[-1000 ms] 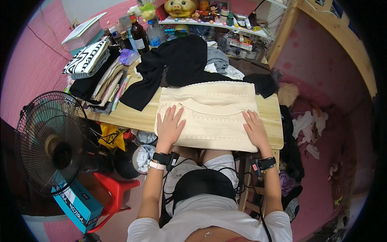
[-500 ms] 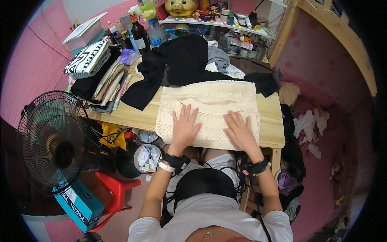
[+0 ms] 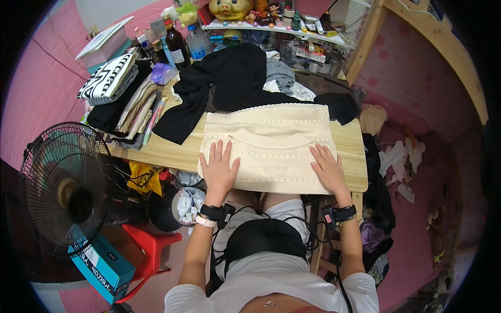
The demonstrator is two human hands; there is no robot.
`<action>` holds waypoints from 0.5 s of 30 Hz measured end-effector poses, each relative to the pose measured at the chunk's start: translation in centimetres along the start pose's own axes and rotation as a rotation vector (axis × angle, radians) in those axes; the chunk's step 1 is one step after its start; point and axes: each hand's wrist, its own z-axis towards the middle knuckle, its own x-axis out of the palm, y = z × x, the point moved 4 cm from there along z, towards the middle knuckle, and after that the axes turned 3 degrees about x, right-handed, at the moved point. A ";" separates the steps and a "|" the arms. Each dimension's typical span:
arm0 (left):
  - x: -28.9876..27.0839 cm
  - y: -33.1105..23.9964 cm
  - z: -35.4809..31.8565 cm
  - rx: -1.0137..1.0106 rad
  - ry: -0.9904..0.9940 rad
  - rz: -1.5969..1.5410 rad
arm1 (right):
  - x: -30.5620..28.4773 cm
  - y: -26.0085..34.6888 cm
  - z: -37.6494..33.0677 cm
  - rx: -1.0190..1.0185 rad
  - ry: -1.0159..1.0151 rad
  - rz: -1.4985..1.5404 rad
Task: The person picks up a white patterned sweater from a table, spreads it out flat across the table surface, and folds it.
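Observation:
A cream knit garment (image 3: 271,156) lies folded into a broad rectangle at the front of the wooden table (image 3: 352,156), with its neckline edge showing across the middle. My left hand (image 3: 219,166) rests flat on its left side, fingers spread. On its right side lies my right hand (image 3: 329,168), also flat with the fingers apart. Neither hand grips the fabric. Just behind the cream garment, a black garment (image 3: 235,73) is spread loosely, one sleeve trailing to the left.
Folded clothes (image 3: 122,101) are stacked at the table's left, near a dark bottle (image 3: 176,44). Grey and white clothes (image 3: 282,75) lie at the back. A fan (image 3: 65,188), a red stool (image 3: 154,255) and a bin (image 3: 189,206) stand left of me.
My hands have slid apart across the cream garment, the left toward its left edge and the right toward its right edge. The fabric looks a little flatter.

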 end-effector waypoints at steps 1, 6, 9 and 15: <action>0.1 -0.1 0.0 -0.001 0.001 -0.002 | 0.1 -0.2 -0.1 0.008 -0.029 0.027; 0.0 -0.6 0.9 -0.052 0.111 -0.025 | -0.5 1.1 0.2 0.021 -0.060 0.009; -1.6 -2.8 2.0 -0.015 0.048 -0.109 | -1.9 4.6 0.7 -0.020 -0.050 0.030; 1.6 -6.2 1.9 0.153 -0.041 -0.091 | 2.6 7.6 1.5 -0.186 -0.240 -0.031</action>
